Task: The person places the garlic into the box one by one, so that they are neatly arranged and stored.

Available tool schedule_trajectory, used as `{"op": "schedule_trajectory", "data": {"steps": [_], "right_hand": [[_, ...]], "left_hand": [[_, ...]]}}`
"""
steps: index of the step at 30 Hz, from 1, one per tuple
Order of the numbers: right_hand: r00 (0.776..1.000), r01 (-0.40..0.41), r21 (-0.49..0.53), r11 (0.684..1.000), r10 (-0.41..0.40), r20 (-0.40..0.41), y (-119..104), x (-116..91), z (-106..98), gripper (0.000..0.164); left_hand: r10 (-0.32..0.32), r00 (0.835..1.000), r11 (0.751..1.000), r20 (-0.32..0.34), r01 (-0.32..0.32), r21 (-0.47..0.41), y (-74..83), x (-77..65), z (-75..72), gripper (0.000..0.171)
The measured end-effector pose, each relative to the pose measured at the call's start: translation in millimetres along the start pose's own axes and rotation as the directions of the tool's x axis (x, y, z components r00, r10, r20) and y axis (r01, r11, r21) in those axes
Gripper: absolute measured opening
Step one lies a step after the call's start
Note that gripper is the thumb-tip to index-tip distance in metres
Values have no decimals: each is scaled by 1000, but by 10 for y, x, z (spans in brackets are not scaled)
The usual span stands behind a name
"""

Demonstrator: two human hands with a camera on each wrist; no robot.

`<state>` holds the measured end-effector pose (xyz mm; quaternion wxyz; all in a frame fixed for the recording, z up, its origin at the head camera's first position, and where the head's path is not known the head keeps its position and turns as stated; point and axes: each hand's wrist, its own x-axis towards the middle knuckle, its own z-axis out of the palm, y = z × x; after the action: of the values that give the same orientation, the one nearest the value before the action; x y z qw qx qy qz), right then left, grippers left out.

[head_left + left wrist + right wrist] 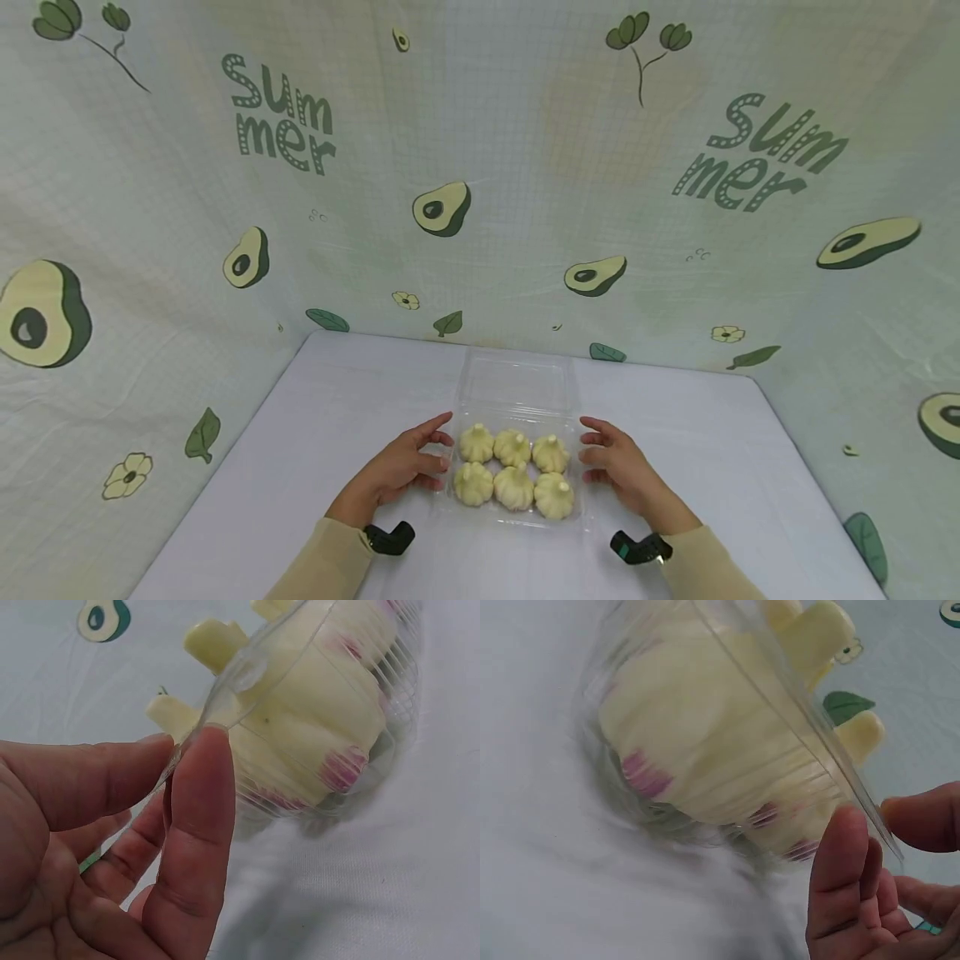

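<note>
A clear plastic clamshell box (517, 518) lies on the table with its lid (516, 382) folded back, away from the person. Inside sit several garlic bulbs (513, 487) in two rows of three, stems up. At the box's left side, the left hand (401, 467) pinches the rim (217, 705) between thumb and finger, as the left wrist view shows. On the opposite side the right hand (622, 471) has its thumb over and a finger under the rim (832, 742). Purple root ends of the bulbs (697, 735) show through the box wall.
The box stands on a white table (360, 367). A pale cloth (510, 150) printed with avocados and leaves hangs behind and along both sides. Each wrist wears a black camera mount, one on the left (390, 538) and one on the right (640, 547).
</note>
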<state>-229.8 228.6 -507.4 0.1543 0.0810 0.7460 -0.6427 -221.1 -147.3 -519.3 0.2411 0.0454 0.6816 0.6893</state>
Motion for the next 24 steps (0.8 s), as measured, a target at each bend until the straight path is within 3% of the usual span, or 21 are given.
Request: {"op": "schedule_trajectory", "data": {"steps": [7,12,18,24], "right_hand": [[987,-5,56,998,-4,161,-5,95,-96,82],[974,-29,111,993,3,228,12,142,-156,87],[964,-17,141,990,-21,267,30,155,-186,92],[967,-2,138,990,-33,252,62,150,-208,93]], "left_hand": [[19,1000,999,-11,-19,43,19,-4,-1,86],[10,1000,999,-13,-9,46,28,-7,5,86],[9,1000,999,-19,-8,46,30,-10,6,86],[9,1000,999,-18,-8,43,27,-10,4,87]]}}
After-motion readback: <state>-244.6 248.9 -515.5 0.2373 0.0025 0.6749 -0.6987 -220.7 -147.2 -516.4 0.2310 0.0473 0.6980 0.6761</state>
